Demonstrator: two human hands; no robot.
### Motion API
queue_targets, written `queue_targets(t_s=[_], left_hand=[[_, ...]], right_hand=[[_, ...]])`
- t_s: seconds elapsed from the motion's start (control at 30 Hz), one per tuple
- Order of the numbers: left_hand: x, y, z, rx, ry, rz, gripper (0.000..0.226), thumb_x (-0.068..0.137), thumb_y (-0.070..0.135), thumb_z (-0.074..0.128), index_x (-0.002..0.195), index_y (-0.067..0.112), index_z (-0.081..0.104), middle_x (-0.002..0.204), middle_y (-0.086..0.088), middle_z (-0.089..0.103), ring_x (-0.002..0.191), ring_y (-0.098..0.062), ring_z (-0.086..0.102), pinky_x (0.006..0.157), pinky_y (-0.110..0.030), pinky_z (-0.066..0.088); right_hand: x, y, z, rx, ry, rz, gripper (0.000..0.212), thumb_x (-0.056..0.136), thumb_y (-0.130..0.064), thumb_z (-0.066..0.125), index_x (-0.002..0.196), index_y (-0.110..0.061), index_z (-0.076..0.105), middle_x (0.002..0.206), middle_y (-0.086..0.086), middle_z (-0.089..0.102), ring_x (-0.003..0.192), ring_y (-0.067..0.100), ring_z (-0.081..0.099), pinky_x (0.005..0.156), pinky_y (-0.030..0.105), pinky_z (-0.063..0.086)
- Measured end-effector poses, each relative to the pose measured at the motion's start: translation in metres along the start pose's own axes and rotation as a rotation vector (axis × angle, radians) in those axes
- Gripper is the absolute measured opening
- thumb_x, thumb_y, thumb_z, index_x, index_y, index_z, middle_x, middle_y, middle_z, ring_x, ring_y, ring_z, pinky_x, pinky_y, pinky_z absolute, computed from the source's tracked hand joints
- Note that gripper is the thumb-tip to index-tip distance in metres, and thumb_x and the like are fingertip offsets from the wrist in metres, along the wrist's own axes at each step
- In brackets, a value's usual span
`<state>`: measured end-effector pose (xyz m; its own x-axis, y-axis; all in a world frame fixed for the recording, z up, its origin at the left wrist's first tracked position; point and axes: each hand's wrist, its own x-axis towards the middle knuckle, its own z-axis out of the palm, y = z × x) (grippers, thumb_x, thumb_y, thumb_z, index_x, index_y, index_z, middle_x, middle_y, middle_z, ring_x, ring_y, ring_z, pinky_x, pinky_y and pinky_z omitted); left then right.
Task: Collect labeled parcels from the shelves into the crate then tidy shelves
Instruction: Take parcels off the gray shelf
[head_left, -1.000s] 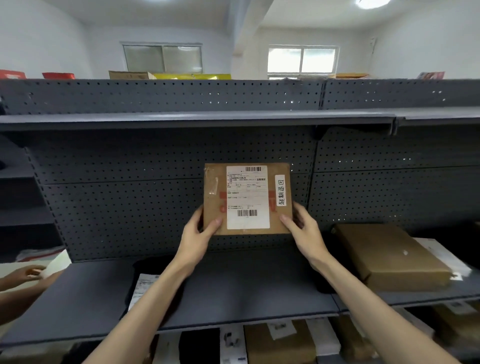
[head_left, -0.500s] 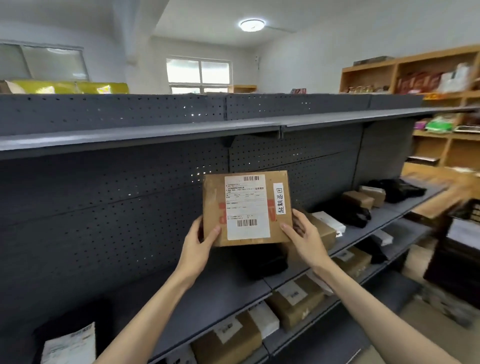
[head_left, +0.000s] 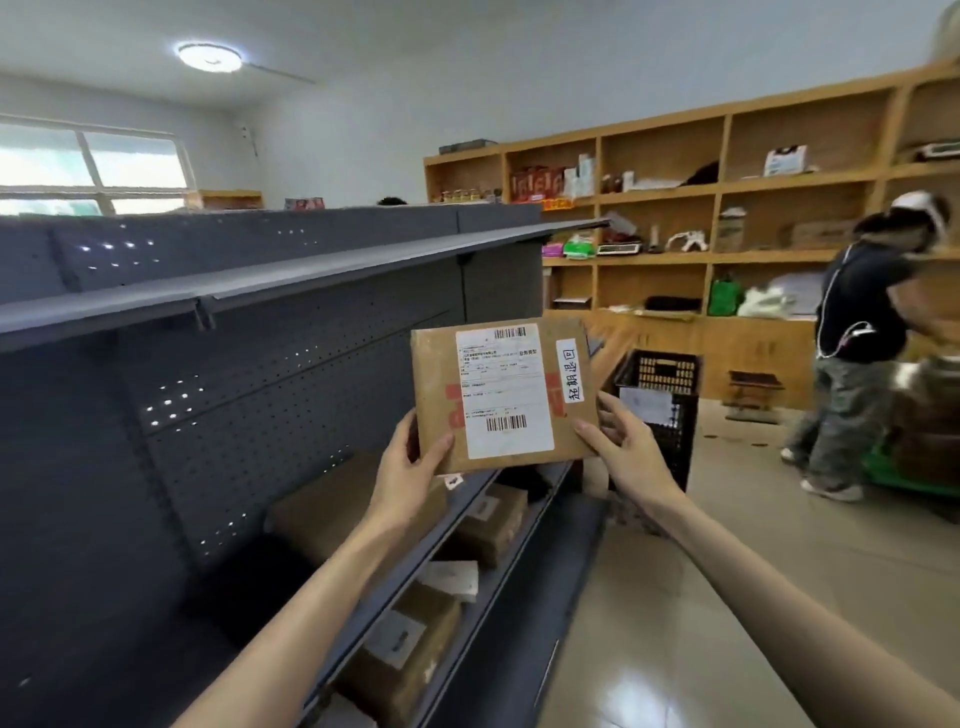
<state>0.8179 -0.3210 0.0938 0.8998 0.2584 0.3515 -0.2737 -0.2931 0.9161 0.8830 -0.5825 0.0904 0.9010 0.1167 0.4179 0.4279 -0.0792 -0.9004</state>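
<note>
L+R hands (head_left: 410, 470) (head_left: 626, 449) – gripping parcel (head_left: 501, 395)

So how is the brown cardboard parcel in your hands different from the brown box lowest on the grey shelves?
The held cardboard parcel is upright, gripped by the left hand and right hand; the lowest shelf box lies flat, untouched. The held one's white label covers more of its face. Both are brown, labelled cardboard.

Both my bare arms stretched forward and up, my left hand (head_left: 410, 470) gripping the parcel's (head_left: 501, 395) lower left corner (thumb across the front), my right hand (head_left: 626, 452) pinching its lower right corner, fingers curled behind, wrists bent slightly back
</note>
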Motion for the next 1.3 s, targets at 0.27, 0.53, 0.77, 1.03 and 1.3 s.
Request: queue_targets(t_s=[0.27, 0.53, 0.77, 1.03, 1.3], left_hand=[[0.074, 0.008, 0.144, -0.109, -0.183, 0.076, 0.044, 0.098, 0.027, 0.063, 0.141, 0.019, 0.054, 0.117, 0.018, 0.067, 0.100, 0.011, 0.065, 0.081, -0.008, 0.051], [0.129, -0.010, 0.226, -0.156, -0.246, 0.064, 0.045, 0.097, 0.023, 0.064, 0.141, 0.016, 0.055, 0.119, 0.013, 0.069, 0.103, 0.005, 0.067, 0.083, -0.010, 0.052], [0.197, -0.032, 0.266, -0.167, -0.304, 0.052, 0.044, 0.097, 0.025, 0.065, 0.140, 0.021, 0.056, 0.121, 0.010, 0.071, 0.111, -0.005, 0.067, 0.097, -0.027, 0.053], [0.311, -0.048, 0.312, -0.189, -0.350, 0.103, 0.032, 0.099, 0.017, 0.061, 0.130, 0.024, 0.057, 0.113, 0.015, 0.069, 0.097, 0.010, 0.066, 0.078, -0.008, 0.051], [0.450, -0.060, 0.359, -0.220, -0.386, 0.172, 0.041, 0.099, 0.021, 0.061, 0.139, 0.016, 0.056, 0.119, 0.008, 0.070, 0.101, 0.004, 0.068, 0.079, -0.011, 0.053]], right_hand=[[0.044, 0.036, -0.124, -0.042, 0.172, 0.022, 0.046, 0.097, -0.021, 0.060, 0.141, -0.019, 0.048, 0.123, -0.007, 0.065, 0.112, 0.008, 0.063, 0.094, 0.029, 0.054], [0.083, 0.074, -0.179, -0.038, 0.212, 0.067, 0.043, 0.098, -0.022, 0.058, 0.140, -0.023, 0.049, 0.119, -0.016, 0.065, 0.106, -0.001, 0.064, 0.076, 0.014, 0.053], [0.136, 0.104, -0.197, -0.039, 0.271, 0.103, 0.032, 0.099, -0.017, 0.056, 0.129, -0.027, 0.052, 0.108, -0.016, 0.067, 0.091, -0.010, 0.066, 0.068, 0.010, 0.051], [0.239, 0.138, -0.208, -0.081, 0.345, 0.106, 0.032, 0.098, -0.015, 0.058, 0.128, -0.025, 0.054, 0.112, -0.013, 0.066, 0.094, -0.009, 0.065, 0.070, 0.010, 0.051], [0.368, 0.173, -0.229, -0.158, 0.387, 0.069, 0.043, 0.094, -0.031, 0.063, 0.136, -0.027, 0.055, 0.123, -0.009, 0.067, 0.113, 0.010, 0.063, 0.095, 0.034, 0.053]])
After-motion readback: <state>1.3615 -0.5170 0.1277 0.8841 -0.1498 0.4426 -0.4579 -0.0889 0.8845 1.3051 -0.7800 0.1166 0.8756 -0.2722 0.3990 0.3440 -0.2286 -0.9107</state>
